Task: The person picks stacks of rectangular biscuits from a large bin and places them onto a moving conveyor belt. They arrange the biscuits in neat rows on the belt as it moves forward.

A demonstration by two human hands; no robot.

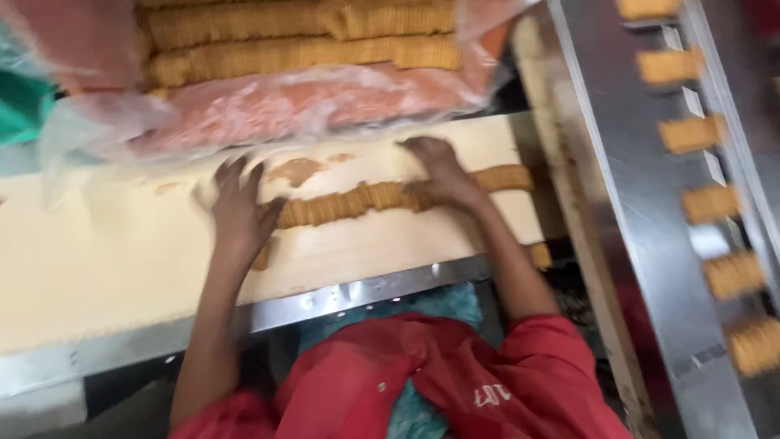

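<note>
A long row of thin tan biscuits [357, 201], stood on edge, lies across a cream work surface [106, 252]. My left hand [238, 207] presses flat against the row's left end, fingers spread upward. My right hand [439, 167] rests on top of the row toward its right end, fingers curled over the biscuits. The picture is blurred by motion, so the exact grip is hard to judge.
A plastic-lined crate [276, 106] with packed rows of biscuits [301, 53] sits behind the surface. A metal conveyor channel [650, 211] on the right carries spaced biscuit stacks [709, 203]. A steel edge [366, 291] borders the near side. My red sleeves show below.
</note>
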